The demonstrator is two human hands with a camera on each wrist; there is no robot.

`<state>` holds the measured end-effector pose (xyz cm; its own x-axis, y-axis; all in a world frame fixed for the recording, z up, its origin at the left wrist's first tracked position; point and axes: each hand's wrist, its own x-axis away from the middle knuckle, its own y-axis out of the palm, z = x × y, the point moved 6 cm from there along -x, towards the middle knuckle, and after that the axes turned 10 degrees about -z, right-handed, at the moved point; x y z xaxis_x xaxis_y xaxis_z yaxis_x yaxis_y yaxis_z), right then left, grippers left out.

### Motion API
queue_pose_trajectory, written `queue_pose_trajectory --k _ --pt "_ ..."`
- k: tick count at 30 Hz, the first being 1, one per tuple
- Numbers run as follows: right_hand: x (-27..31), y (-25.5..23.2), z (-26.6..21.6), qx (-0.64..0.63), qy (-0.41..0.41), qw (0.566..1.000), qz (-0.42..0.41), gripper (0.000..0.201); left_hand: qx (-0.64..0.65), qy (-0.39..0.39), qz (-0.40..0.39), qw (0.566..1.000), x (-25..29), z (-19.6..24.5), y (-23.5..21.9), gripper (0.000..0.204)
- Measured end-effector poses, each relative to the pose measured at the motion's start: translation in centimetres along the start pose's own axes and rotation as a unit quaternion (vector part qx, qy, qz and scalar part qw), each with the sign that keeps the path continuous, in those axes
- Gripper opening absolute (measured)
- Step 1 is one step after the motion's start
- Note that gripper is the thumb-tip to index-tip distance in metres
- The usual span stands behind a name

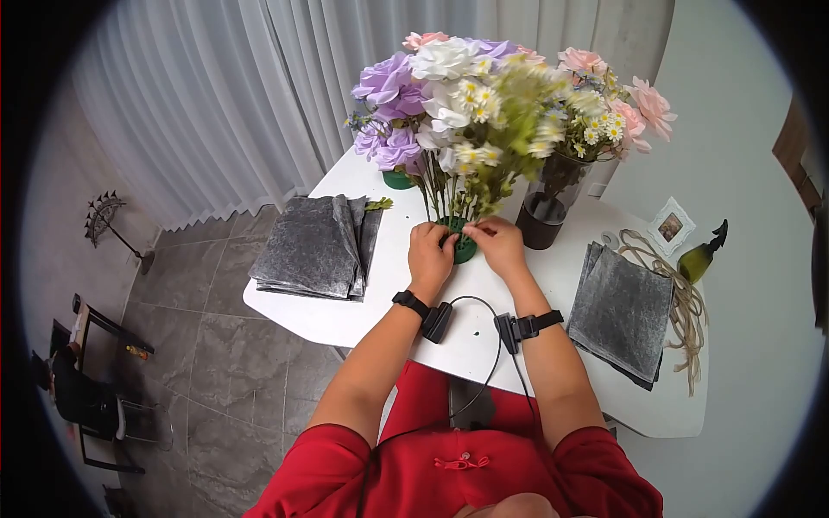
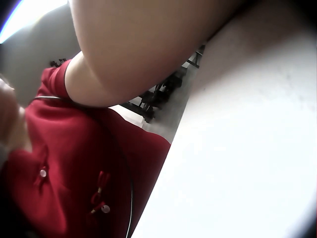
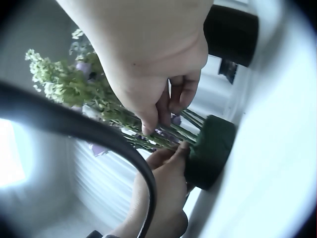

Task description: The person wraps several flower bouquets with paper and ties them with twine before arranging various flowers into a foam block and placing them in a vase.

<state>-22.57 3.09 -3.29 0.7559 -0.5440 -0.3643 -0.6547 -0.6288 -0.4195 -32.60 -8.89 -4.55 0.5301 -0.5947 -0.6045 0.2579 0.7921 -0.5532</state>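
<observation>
A tall bunch of artificial flowers (image 1: 449,104), with lilac and white roses, small daisies and blurred greenery, rises from a round green flower base (image 1: 465,250) on the white table. My left hand (image 1: 431,259) grips the base at its left side, thumb beside the stem bottoms. From the right, my right hand (image 1: 501,248) pinches a thin flower stem just above the base. The right wrist view shows the right hand's curled fingers at the stems (image 3: 185,130), close over the dark green base (image 3: 212,151). In the left wrist view both hands are out of sight.
A dark glass vase (image 1: 546,211) of pink roses stands close to the right hand. Grey wrapping sheets (image 1: 311,246) lie at left, more grey sheets (image 1: 622,306) at right beside raffia strands (image 1: 686,332), a photo frame (image 1: 672,226) and a green bottle (image 1: 698,259). Cable (image 1: 484,302) links the wrists.
</observation>
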Motion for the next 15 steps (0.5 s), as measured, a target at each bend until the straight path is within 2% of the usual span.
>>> queue_pose_trajectory --k 1,2,7,9,10,12,13,15 --pt "-0.1 -0.5 0.1 -0.065 0.026 0.997 0.019 0.021 0.002 0.002 0.0 1.0 0.0 0.1 0.0 0.012" --pt "0.0 -0.9 -1.4 -0.061 0.002 0.998 0.016 0.017 0.001 0.002 0.0 1.0 0.1 0.1 0.0 0.012" --pt "0.1 -2.5 -1.0 -0.106 -0.053 0.992 0.047 0.019 0.014 0.002 -0.01 1.0 0.0 -0.3 0.0 0.013" --pt "0.2 -2.6 0.6 -0.246 -0.027 0.967 0.06 0.017 0.036 0.005 -0.014 0.999 -0.1 -0.9 0.0 0.013" --pt "0.2 -2.5 1.1 -0.246 -0.026 0.967 0.061 0.017 0.057 0.008 -0.018 0.998 -0.2 -1.1 0.1 0.012" --pt "0.3 -1.7 2.7 -0.101 0.055 0.992 0.048 0.016 0.095 0.012 -0.021 0.995 -0.1 -2.2 0.3 0.012" --pt "0.2 -1.0 3.1 -0.102 0.054 0.992 0.049 0.016 0.131 0.017 -0.021 0.991 -0.1 -2.7 0.5 0.011" --pt "0.1 0.7 4.0 -0.216 0.045 0.974 0.042 0.015 0.158 -0.007 -0.037 0.987 0.0 -3.4 0.9 0.012"
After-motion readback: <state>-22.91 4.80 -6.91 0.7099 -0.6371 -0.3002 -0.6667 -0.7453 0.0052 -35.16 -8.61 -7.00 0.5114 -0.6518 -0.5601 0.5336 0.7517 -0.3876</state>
